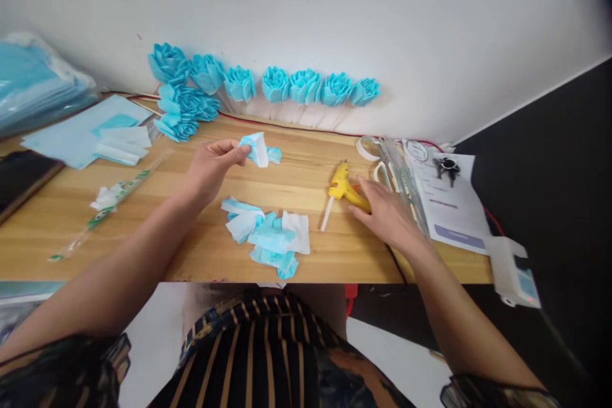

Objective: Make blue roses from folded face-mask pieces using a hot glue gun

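My left hand (216,164) pinches a small blue and white piece of sheet (258,149) above the wooden table. Just behind that piece, another small blue bit (274,155) shows. My right hand (382,210) has its fingers apart at the handle of a yellow glue gun (340,182), which lies on the table with a white glue stick (327,213) sticking out of its rear. Between my arms, near the front edge, is a loose pile of blue and white pieces (275,236).
Several blue paper-like flowers (289,85) lean along the wall. Blue sheets (90,131), a packed bag (38,86) and a dark flat object (23,182) are at left. Tape (368,148), a printed sheet (449,204), keys (448,167) and a white device (512,271) stand right.
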`<action>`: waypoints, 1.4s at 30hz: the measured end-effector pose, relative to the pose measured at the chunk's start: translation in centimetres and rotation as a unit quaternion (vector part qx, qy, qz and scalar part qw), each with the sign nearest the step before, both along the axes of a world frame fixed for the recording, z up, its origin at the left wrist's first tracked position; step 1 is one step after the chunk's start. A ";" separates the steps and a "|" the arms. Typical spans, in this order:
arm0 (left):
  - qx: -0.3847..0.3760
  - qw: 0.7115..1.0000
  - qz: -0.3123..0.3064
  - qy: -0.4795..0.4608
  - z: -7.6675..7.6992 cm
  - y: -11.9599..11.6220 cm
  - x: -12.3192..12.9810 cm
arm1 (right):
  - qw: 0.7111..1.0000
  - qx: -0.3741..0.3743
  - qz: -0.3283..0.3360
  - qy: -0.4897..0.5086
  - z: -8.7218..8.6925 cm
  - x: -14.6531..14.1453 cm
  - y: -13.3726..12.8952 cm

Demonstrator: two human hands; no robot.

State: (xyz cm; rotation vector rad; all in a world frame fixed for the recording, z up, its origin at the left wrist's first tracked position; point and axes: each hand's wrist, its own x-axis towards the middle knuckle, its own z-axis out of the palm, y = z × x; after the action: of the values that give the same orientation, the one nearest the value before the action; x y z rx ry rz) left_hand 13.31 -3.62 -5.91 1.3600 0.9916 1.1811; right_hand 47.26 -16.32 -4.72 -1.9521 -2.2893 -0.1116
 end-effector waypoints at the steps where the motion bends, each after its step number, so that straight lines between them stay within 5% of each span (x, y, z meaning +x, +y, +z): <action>1: -0.003 1.000 -0.004 -0.004 -0.1 0.0 0.0 | 1.000 -0.010 0.000 -0.012 -0.4 -0.3 -0.1; 7: -0.007 1.000 -0.018 -0.001 -0.5 0.1 0.3 | 0.998 0.007 -0.039 -0.045 -1.8 -1.7 1.7; 11: -0.019 0.999 -0.024 -0.027 -0.2 0.1 0.1 | 0.986 0.018 -0.064 0.152 0.0 -1.2 3.5; 13: -0.029 0.998 -0.039 -0.051 0.1 0.1 0.1 | 0.929 -0.005 -0.045 0.368 1.5 -1.8 4.5; 17: -0.051 0.995 -0.057 -0.070 0.3 0.0 0.1 | 0.735 -0.104 0.036 0.669 2.8 -5.4 6.0; 21: -0.071 0.993 -0.064 -0.070 0.1 0.2 0.1 | 0.669 -0.131 0.036 0.731 1.1 -8.4 6.2; 24: -0.073 0.993 -0.067 -0.065 0.0 0.2 0.1 | 0.668 -0.108 0.044 0.735 -0.2 -8.8 5.6; 30: -0.083 0.992 -0.085 -0.037 0.0 -0.2 0.3 | 0.731 -0.115 0.055 0.670 -0.3 -8.8 4.5; 42: -0.079 0.988 -0.131 -0.014 0.2 -0.7 0.8 | 0.720 -0.108 0.066 0.682 0.0 -9.6 4.4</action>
State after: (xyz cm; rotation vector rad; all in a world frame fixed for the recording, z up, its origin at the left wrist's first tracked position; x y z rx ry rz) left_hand 14.10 -4.33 -5.70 1.2983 0.8389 0.9027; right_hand 37.64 -11.90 -4.72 -1.0854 -1.3281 1.2118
